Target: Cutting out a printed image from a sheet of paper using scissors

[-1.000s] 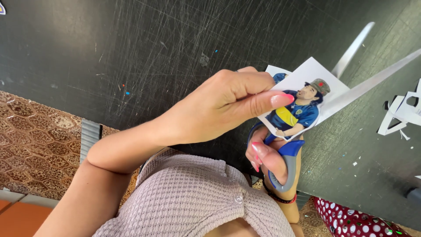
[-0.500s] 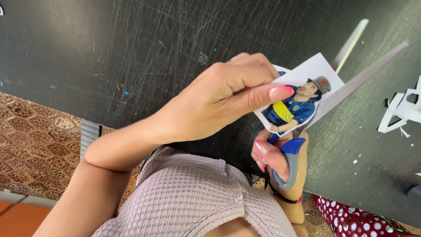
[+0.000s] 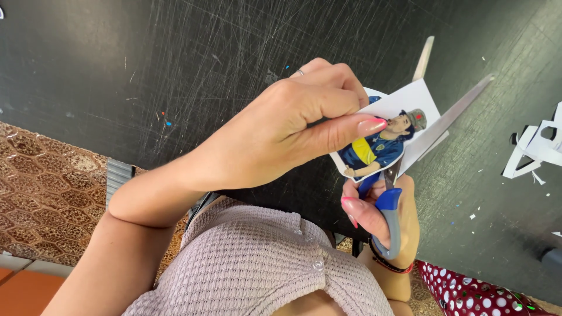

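Left hand (image 3: 287,137): pinches printed figure cutout (image 3: 383,137). Right hand (image 3: 380,213): grips blue-handled scissors (image 3: 398,175) below the cutout, blades open. Best practice, judged: turn paper, short snips along the outline.

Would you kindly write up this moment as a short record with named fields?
Left hand: left hand pinches a printed paper cutout of a figure in blue and yellow, thumb on top.
Right hand: right hand grips blue-handled scissors.
Blades: open, spread to either side of the paper.
Surface: dark scratched table.
Nearby: white paper scraps at right; red dotted fabric at the lower edge.
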